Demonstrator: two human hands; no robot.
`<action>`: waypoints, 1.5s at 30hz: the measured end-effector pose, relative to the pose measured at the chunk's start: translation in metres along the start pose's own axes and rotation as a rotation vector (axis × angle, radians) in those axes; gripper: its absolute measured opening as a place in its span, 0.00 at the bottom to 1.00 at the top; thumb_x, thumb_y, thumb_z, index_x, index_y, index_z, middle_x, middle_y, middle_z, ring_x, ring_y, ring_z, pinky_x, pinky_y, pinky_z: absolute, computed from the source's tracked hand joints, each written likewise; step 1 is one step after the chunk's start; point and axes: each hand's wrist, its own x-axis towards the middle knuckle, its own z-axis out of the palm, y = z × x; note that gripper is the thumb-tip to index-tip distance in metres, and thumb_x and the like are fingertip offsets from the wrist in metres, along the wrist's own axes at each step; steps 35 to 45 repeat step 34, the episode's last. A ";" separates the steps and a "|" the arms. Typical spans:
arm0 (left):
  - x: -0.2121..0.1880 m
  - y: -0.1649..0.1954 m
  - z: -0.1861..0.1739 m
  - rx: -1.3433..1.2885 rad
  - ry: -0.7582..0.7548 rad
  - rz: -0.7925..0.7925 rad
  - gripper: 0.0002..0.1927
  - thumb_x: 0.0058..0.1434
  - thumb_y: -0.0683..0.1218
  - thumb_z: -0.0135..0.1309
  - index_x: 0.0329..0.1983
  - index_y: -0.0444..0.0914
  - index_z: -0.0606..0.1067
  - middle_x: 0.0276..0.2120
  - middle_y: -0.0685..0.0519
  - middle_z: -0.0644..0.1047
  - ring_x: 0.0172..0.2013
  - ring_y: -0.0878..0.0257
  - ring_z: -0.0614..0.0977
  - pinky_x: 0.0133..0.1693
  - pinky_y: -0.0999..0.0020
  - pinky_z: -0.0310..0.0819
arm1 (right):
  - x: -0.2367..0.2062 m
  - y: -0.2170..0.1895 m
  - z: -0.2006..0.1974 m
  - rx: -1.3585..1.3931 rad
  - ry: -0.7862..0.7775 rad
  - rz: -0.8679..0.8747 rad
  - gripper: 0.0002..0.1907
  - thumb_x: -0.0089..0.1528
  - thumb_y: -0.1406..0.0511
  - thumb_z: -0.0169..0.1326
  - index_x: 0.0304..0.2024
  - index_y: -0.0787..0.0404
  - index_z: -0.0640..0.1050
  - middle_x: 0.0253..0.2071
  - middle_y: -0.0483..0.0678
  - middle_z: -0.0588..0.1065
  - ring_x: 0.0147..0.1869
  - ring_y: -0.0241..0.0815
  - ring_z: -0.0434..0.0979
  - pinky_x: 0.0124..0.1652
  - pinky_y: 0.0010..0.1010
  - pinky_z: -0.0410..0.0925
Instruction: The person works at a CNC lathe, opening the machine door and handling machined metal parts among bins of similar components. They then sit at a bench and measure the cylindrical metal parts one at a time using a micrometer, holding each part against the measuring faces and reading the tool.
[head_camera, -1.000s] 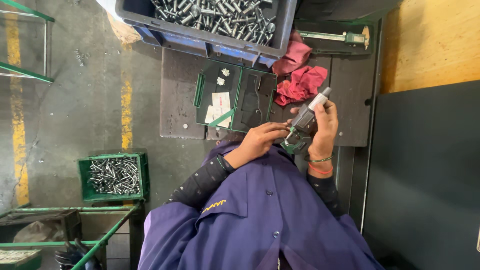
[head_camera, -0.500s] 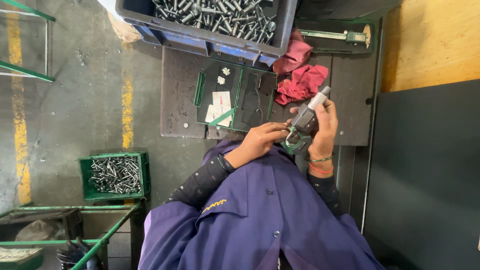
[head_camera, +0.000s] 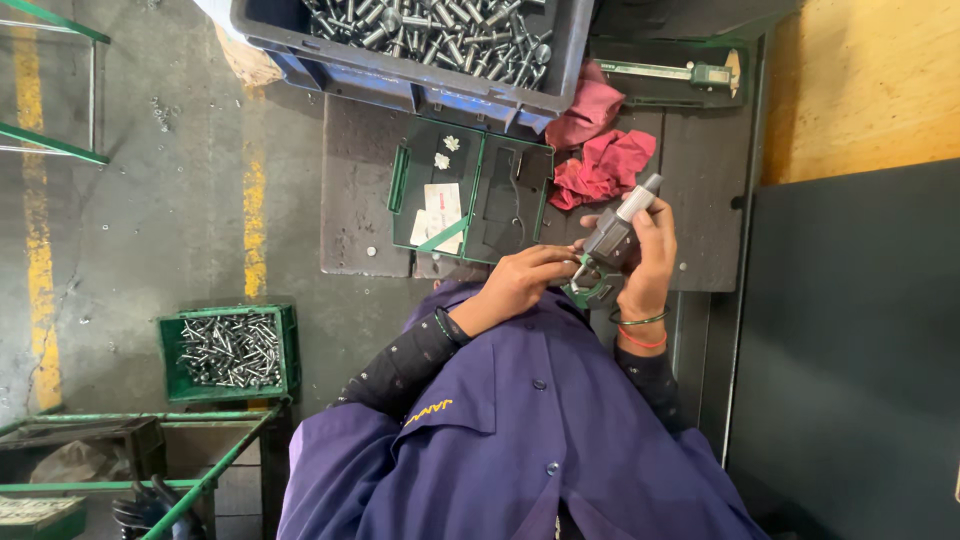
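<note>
Two crates of metal pins are in view: a small green crate (head_camera: 230, 352) on the floor at the left and a big blue crate (head_camera: 420, 60) at the top edge of the tabletop (head_camera: 355, 215). One open green case (head_camera: 470, 200) lies between them, with one red rag (head_camera: 600, 165) beside it and one caliper (head_camera: 675, 72) further right. The left hand (head_camera: 520, 285) pinches something small at the gauge's green frame; I cannot tell what it is. The right hand (head_camera: 645, 265) wraps closed around one grey measuring gauge (head_camera: 605, 255), held above the tabletop's near edge. I think the small part can slip and fall to the floor, because only fingertips hold it, and a tilted gauge may read wrong.
</note>
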 end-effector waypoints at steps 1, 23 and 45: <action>0.000 0.000 0.000 -0.010 -0.002 -0.004 0.25 0.52 0.29 0.51 0.51 0.42 0.78 0.51 0.53 0.79 0.54 0.54 0.82 0.52 0.62 0.80 | -0.001 -0.001 0.000 0.012 -0.011 0.006 0.16 0.72 0.61 0.42 0.57 0.64 0.66 0.42 0.65 0.78 0.36 0.54 0.83 0.39 0.43 0.79; -0.004 -0.003 0.004 0.016 -0.031 0.007 0.27 0.49 0.29 0.51 0.51 0.42 0.78 0.52 0.52 0.79 0.56 0.54 0.81 0.52 0.61 0.79 | -0.001 0.008 -0.008 -0.014 -0.023 -0.006 0.13 0.73 0.61 0.44 0.55 0.63 0.66 0.40 0.65 0.78 0.35 0.54 0.82 0.38 0.42 0.78; -0.005 -0.002 0.004 0.021 -0.022 0.003 0.27 0.50 0.29 0.51 0.52 0.42 0.78 0.52 0.52 0.79 0.55 0.54 0.81 0.52 0.61 0.79 | -0.004 0.002 -0.005 0.039 -0.029 0.015 0.17 0.73 0.58 0.47 0.57 0.65 0.67 0.43 0.68 0.78 0.36 0.56 0.83 0.39 0.45 0.78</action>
